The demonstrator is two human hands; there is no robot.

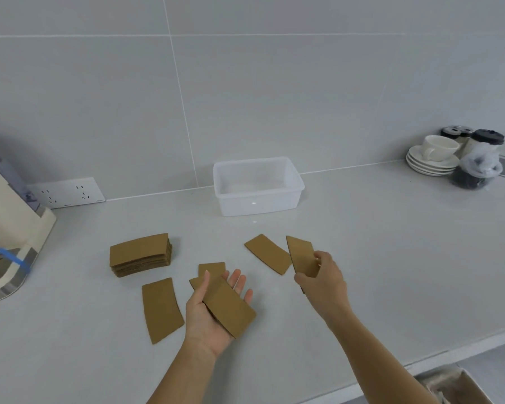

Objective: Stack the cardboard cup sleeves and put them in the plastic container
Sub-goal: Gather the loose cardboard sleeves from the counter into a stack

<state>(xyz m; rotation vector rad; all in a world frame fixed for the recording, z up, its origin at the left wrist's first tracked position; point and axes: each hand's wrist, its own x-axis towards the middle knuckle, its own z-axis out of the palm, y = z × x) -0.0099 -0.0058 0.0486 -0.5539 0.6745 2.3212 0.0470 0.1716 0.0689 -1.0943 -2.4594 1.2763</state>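
Observation:
My left hand (213, 316) lies palm up over the counter with a small pile of brown cardboard sleeves (231, 307) resting across it. My right hand (322, 279) grips one tilted sleeve (302, 253) lifted off the counter. Loose sleeves lie flat: one (161, 310) left of my left hand, one (211, 269) partly hidden behind it, one (268, 254) beside my right hand. A neat stack of sleeves (140, 254) sits further left. The clear plastic container (258, 199) stands open and empty near the wall, beyond both hands.
A beige machine (9, 228) with blue tape occupies the left edge. A wall socket (66, 193) sits behind it. Saucers with a white cup (435, 154) and lidded cups (478, 158) stand at the far right. A box (455, 386) is below the counter edge.

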